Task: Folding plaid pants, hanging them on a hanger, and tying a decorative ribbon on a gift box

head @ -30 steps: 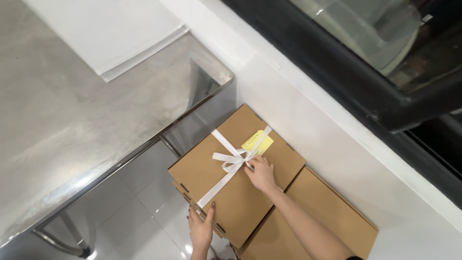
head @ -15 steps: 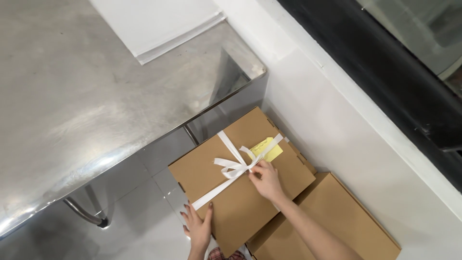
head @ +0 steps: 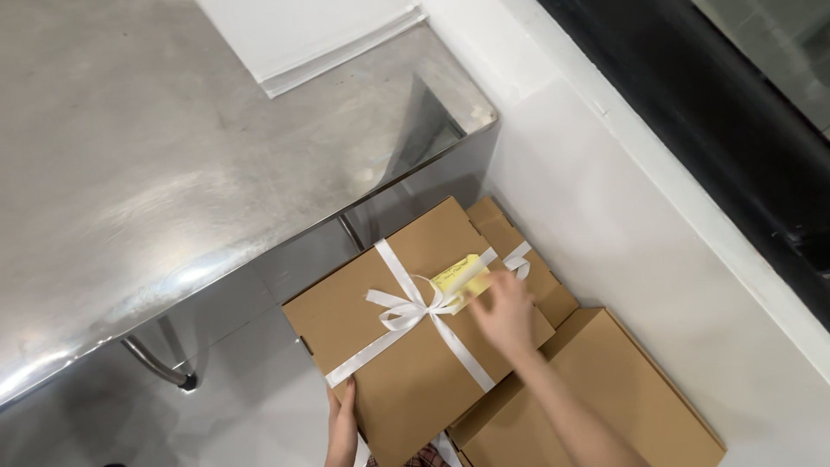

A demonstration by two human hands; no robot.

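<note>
The left hand (head: 342, 422) grips the near edge of the box (head: 415, 346), which sits beside the steel table (head: 173, 156). The right hand (head: 506, 313) rests open-fingered atop the box, beside its yellow tag (head: 458, 277) and white ribbon (head: 406, 313).

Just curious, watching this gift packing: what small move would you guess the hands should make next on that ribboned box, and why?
Probably settle the yellow tag flat beside the bow. The right hand is blurred over the box top right at the tag, which lies askew against the white ribbon, while the left hand steadies the near edge. The box sits atop other cardboard boxes.
</note>
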